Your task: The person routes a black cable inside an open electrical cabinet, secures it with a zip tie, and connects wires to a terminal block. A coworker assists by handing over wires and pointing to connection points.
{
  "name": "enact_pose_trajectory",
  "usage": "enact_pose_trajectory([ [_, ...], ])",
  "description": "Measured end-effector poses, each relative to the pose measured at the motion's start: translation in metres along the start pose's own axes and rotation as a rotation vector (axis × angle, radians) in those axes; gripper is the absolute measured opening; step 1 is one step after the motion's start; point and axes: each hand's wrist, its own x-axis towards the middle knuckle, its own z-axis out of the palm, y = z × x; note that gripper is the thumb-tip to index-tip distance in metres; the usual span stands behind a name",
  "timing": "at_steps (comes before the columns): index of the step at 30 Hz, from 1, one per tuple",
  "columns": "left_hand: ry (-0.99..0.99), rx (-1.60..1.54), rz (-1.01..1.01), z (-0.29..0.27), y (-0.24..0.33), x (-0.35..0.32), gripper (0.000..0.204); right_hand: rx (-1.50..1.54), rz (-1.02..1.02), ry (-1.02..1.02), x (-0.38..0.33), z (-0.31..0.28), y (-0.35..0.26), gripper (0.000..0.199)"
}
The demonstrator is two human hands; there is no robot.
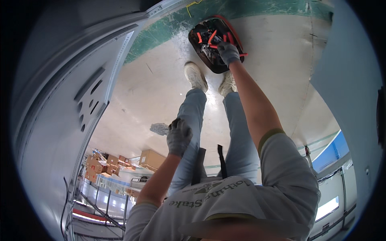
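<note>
Taking twelve as straight ahead of the person, the left hand (179,137) is nearest, gloved in grey, at the left leg (190,110); its fingers are a little bent and apart, with nothing showing in it. Whether it presses on the leg I can't say. Just beyond its nine o'clock a grey bundle (159,129) lies on the floor (148,92).

Past the shoes (195,76), at about twelve, sits the bin (234,29), dark-walled with a red edge. The right hand (228,53), gloved too, reaches in over its right side, fingers down among the tools (212,37). I can't tell whether they're clamped on one. The heap spreads from its nine to its twelve o'clock; a red grip (244,54) pokes out at three, right beside it.

Those tools look like stiff metal, hardy and fairly weighty for their size. The coloured handles should hold well against a glove; the bare metal may slip. I'd take one by its handle and draw it up clear of its tangled neighbours.
</note>
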Motion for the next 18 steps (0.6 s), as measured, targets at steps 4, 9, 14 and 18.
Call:
enact_pose_trajectory([
  [4,0.024,-0.088,-0.006,-0.004,0.007,0.004,0.052,-0.082,-0.015,-0.079,0.078,0.052,0.019,0.024],
  [9,0.054,-0.094,-0.018,-0.003,0.011,0.01,0.05,-0.136,-0.11,-0.032,0.109,0.098,0.034,0.031],
  [14,0.051,-0.093,-0.023,-0.007,0.015,0.01,0.049,-0.391,-0.083,-0.124,0.111,0.105,-0.001,0.04],
  [18,0.036,-0.104,-0.016,-0.012,0.021,0.016,0.049,-0.556,-0.205,-0.151,0.109,0.104,-0.001,0.052],
])
